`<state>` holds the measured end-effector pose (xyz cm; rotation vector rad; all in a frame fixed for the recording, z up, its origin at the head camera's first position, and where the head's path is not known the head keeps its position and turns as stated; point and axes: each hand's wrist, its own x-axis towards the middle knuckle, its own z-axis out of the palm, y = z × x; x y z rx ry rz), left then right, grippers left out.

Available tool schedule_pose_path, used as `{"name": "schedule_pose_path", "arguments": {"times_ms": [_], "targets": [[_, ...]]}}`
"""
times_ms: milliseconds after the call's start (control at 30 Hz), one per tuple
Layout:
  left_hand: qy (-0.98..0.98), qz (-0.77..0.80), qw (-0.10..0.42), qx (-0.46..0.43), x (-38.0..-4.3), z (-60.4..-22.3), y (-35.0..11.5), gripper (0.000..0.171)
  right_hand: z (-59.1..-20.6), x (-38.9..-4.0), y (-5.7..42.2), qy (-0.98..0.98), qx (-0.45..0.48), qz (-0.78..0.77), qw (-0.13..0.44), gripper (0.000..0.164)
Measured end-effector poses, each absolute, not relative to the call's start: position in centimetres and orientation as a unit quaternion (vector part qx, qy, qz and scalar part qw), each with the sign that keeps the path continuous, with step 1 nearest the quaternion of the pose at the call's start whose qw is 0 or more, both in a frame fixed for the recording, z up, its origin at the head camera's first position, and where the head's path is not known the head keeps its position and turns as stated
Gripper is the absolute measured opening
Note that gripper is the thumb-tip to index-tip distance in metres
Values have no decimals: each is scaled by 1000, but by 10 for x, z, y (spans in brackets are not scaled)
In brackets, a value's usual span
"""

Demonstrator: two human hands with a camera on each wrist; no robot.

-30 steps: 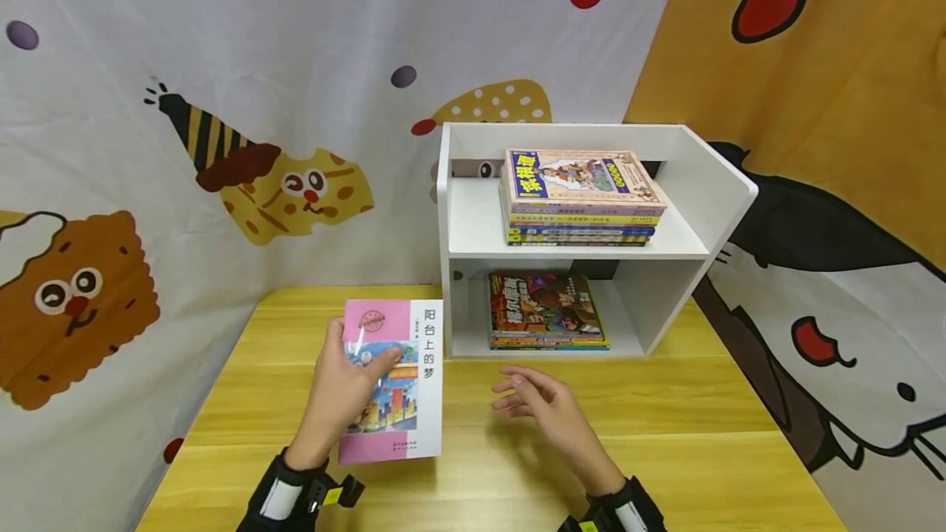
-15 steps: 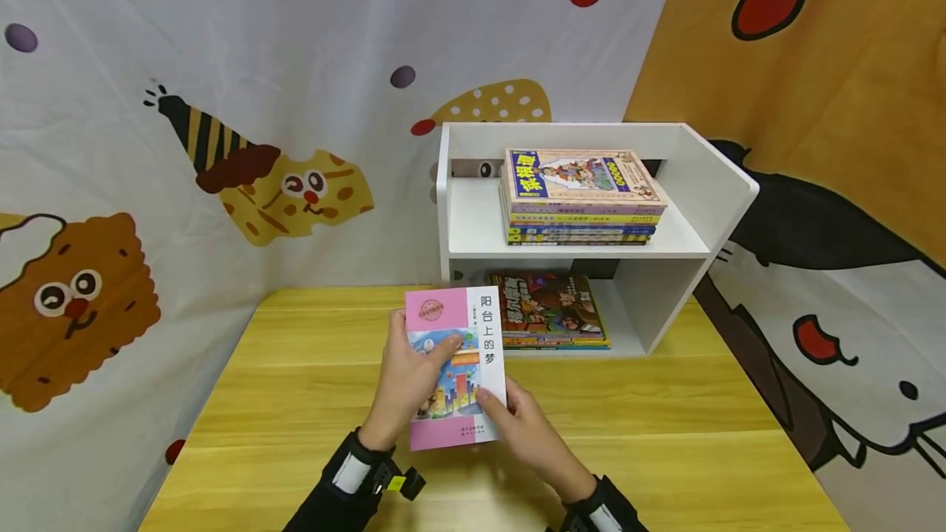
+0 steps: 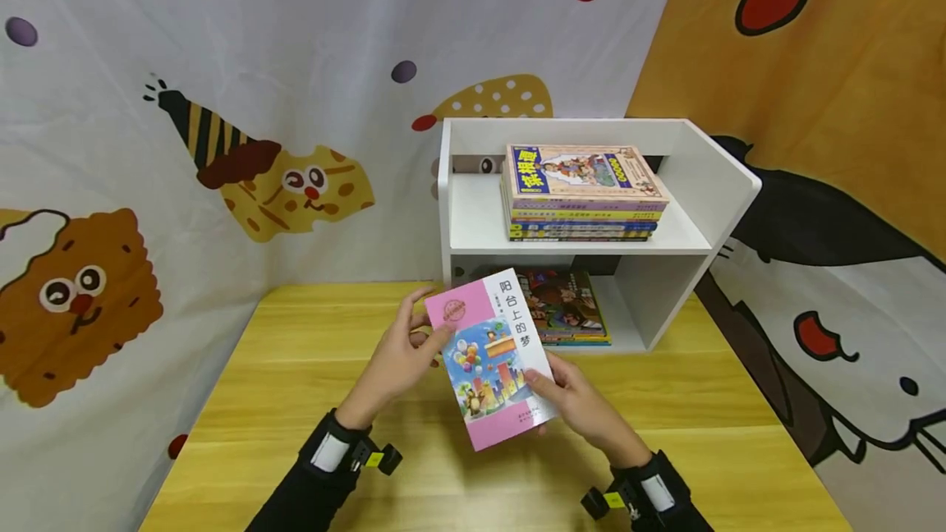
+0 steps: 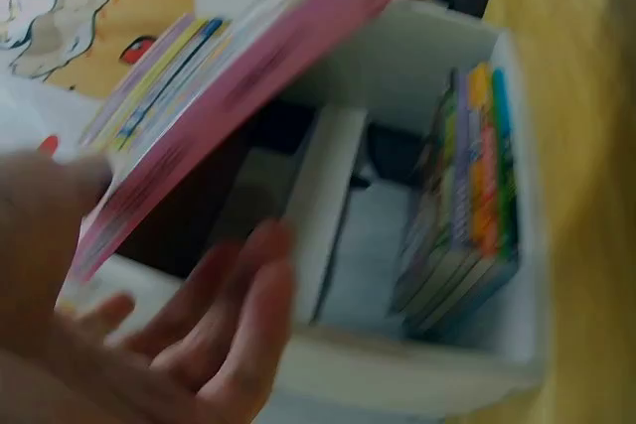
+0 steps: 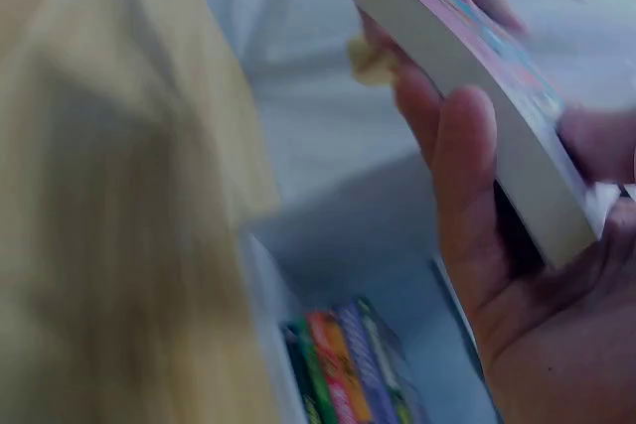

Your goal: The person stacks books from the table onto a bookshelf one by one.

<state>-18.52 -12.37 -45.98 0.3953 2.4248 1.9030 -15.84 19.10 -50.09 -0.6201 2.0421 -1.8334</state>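
Observation:
A pink-and-white book [image 3: 488, 360] with a city-and-balloons picture is held tilted above the table, in front of the shelf. My right hand [image 3: 584, 409] grips its lower right edge, thumb on the cover and fingers behind, as the right wrist view also shows along the page edges [image 5: 497, 106]. My left hand [image 3: 399, 355] is at the book's upper left, with its thumb by the edge of the cover. In the left wrist view the fingers [image 4: 248, 335] of that hand are spread apart from the book's pink spine [image 4: 219, 106].
A white two-tier shelf [image 3: 698, 294] stands at the back of the wooden table [image 3: 310, 335]. Its upper tier bears a stack of books [image 3: 587, 187]. Another stack [image 3: 565, 306] lies in the lower tier, partly hidden behind the held book. A cartoon-printed cloth [image 3: 332, 39] hangs behind.
The book has moved right, from the left hand alone to the right hand, which has taken hold of it. It is now turned anticlockwise, and the left hand's hold has loosened.

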Motion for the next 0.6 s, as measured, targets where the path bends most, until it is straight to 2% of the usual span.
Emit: {"name": "schedule_pose_path", "arguments": {"times_ms": [200,333,467,600], "targets": [[780,581,47,227,-197,-437,-143,75,-484,-171,215,715,-261,-617,199,51],[776,565,81,270,-201,-433,-141,68,-481,-175,215,711,-274,-608,222,48],[771,563,102,279,-198,-438,-134,64,-486,-175,214,709,-275,-605,236,46],[773,564,97,272,-196,-445,-130,66,-497,-176,215,722,-265,-596,230,46]]}}
